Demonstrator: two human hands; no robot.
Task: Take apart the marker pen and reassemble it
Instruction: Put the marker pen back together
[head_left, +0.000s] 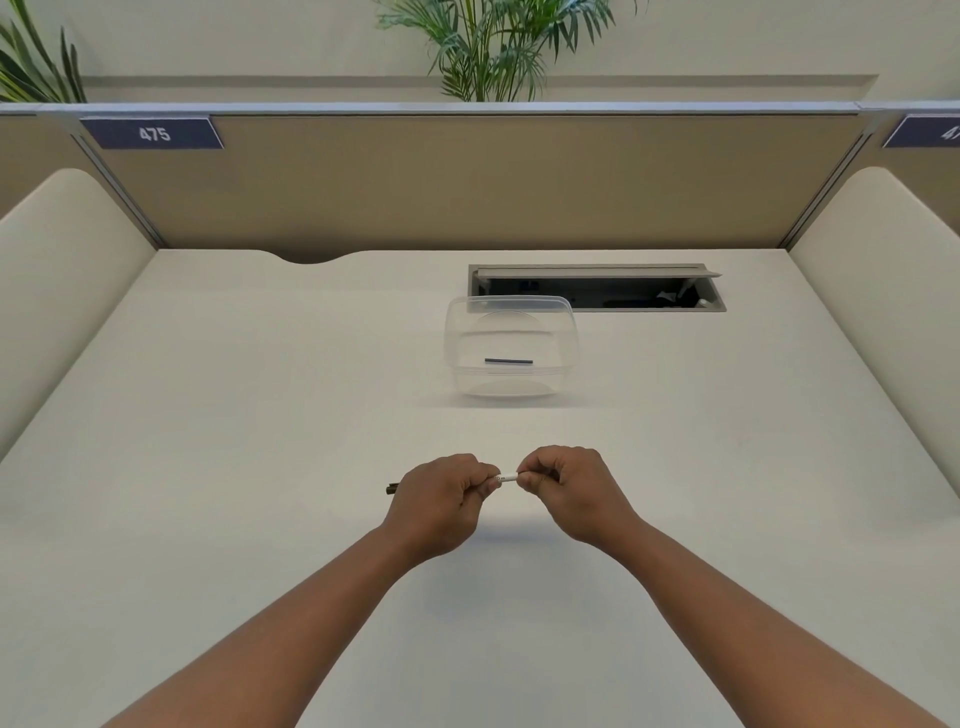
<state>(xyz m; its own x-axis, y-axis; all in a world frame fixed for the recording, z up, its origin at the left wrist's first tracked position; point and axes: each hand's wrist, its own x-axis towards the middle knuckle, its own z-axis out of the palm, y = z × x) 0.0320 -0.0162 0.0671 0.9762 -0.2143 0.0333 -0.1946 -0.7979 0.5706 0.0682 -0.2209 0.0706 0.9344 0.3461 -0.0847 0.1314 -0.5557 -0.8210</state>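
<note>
I hold the marker pen (505, 478) level above the desk, between both hands. Its white barrel shows in the gap between my fists, and its dark end sticks out to the left of my left hand (439, 496). That hand is wrapped around the barrel. My right hand (563, 486) pinches the barrel's right end with its fingertips. A thin dark rod (508, 361), seemingly a pen part, lies inside the clear plastic container (457, 358) farther back on the desk.
The white desk (234, 415) is walled by a tan partition (415, 182) at the back and cream side panels. An open cable hatch (597, 288) sits behind the container. A notch cuts the desk's rear edge at left.
</note>
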